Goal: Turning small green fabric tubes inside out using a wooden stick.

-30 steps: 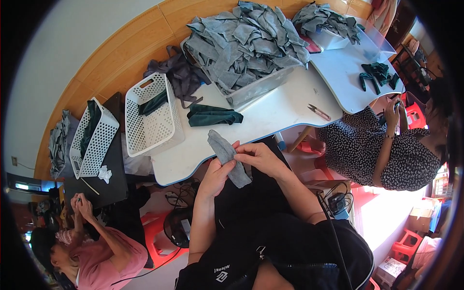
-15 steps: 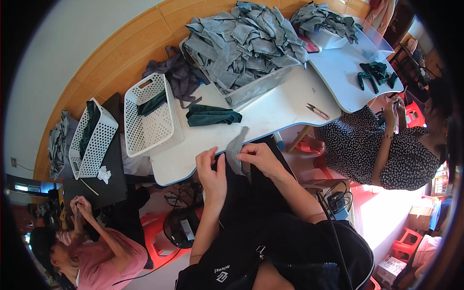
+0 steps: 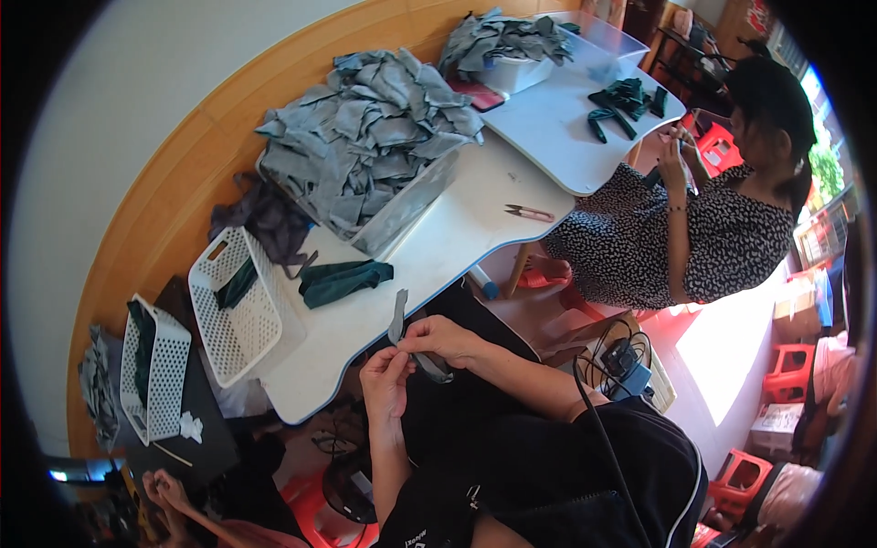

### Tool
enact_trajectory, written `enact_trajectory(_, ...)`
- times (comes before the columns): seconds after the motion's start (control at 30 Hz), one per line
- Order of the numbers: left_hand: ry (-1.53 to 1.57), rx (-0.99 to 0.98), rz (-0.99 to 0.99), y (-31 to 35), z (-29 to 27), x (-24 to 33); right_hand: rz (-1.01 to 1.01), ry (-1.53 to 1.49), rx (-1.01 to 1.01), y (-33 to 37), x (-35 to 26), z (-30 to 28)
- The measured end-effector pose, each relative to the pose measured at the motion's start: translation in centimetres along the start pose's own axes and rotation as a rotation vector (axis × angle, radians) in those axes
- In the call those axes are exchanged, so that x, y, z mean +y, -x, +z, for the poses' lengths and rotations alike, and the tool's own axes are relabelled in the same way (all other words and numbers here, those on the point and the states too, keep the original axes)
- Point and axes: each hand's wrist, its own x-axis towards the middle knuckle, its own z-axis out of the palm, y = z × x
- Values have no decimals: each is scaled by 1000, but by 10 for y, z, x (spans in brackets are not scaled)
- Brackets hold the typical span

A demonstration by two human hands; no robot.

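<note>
White tabletop (image 3: 457, 228), curved edge. Left hand (image 3: 385, 376) and right hand (image 3: 440, 339) both pinching limp grey fabric strip (image 3: 399, 315) tightly; dark-green velvety cloth (image 3: 343, 284) at their 11 o'clock.

I see grey strip (image 3: 399, 315) = matt cloth, green pc (image 3: 345, 284) velvety cloth w/ sheen, bskt (image 3: 224, 333) smooth plastic, tbl (image 3: 498, 173) smooth, semi-gloss.

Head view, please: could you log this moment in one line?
right hand: pinching grey cloth strip; left hand: at strip; dark green cloth: on table
</note>
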Motion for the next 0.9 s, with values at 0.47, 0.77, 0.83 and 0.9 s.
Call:
enact_trajectory(0.47, -440, 150, 237, -7, 10, -17, -571, 763, 255, 7, 3, 3)
enact_trajectory(0.77, -28, 78, 24, -13, 18, -27, -477, 722, 216, 12, 10, 4)
enact_trajectory(0.83, -20, 98, 5, -11, 24, -35, -505, 687, 271, 12, 15, 6)
enact_trajectory(0.9, 16, 74, 24, -9, 27, -39, -513, 639, 311, 11, 20, 8)
